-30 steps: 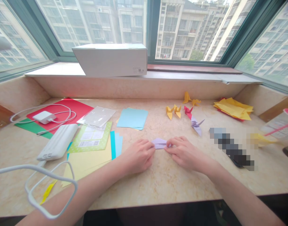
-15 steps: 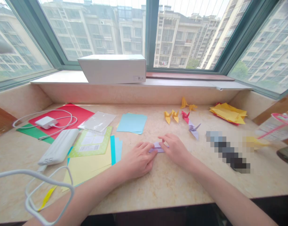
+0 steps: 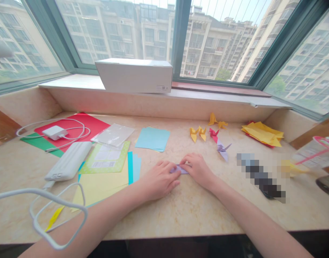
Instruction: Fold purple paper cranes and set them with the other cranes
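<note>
A small folded lilac paper [image 3: 178, 169] lies flat on the marble desk [image 3: 196, 208] in front of me. My left hand [image 3: 157, 179] rests on its left end with fingers curled down on it. My right hand [image 3: 198, 169] covers its right end, fingertips pressing the paper against the desk. Most of the paper is hidden under the two hands. Finished paper cranes stand behind: a lilac crane [image 3: 222, 149], a red crane [image 3: 213, 133] and yellow cranes [image 3: 197, 133].
Light blue sheets [image 3: 153, 138], yellow and green sheets [image 3: 105, 175], a white power bank [image 3: 68, 161], a charger with cable [image 3: 54, 132] on red paper lie left. A yellow paper pile [image 3: 263, 133] lies right. A white box [image 3: 134, 75] sits on the sill.
My right hand has slid left over the lilac paper, so both hands now sit closer together and cover more of it. The view has shifted slightly.
</note>
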Tool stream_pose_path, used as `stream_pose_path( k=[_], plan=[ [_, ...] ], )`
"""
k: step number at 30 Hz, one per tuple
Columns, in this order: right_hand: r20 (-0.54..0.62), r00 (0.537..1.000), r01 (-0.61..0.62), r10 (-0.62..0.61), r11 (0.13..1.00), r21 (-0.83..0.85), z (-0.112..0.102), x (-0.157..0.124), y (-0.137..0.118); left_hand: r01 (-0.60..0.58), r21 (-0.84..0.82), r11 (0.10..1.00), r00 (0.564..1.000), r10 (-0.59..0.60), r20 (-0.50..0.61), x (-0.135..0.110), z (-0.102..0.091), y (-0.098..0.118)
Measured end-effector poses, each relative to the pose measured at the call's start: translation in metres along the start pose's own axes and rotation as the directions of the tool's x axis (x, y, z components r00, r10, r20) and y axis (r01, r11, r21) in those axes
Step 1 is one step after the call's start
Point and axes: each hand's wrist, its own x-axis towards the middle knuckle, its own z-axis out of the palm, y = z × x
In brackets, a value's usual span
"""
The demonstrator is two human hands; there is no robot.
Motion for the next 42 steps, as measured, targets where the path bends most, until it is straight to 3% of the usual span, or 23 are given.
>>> stream_pose_path(
  k=[7, 11, 34, 42],
  plan=[
    [0.012, 0.975, 0.220, -0.220, 0.971, -0.088, -0.004, -0.007, 0.004, 0.027, -0.157, 0.987, 0.993, -0.045, -0.114, 0.004, 0.014, -0.012],
    [0.036, 0.959, 0.285, -0.283, 0.952, -0.115, -0.006, -0.010, 0.004, 0.057, -0.174, 0.983, 0.978, -0.090, -0.186, 0.011, 0.022, -0.016],
    [0.180, 0.961, 0.237, -0.209, 0.960, -0.149, -0.022, -0.020, 0.015, -0.029, 0.035, 0.999, 0.998, 0.031, -0.061, 0.013, 0.021, -0.014],
    [0.151, 0.973, 0.206, -0.174, 0.952, -0.228, -0.029, -0.028, 0.014, -0.013, 0.044, 0.999, 0.999, 0.015, -0.043, 0.014, 0.020, -0.013]
  ],
)
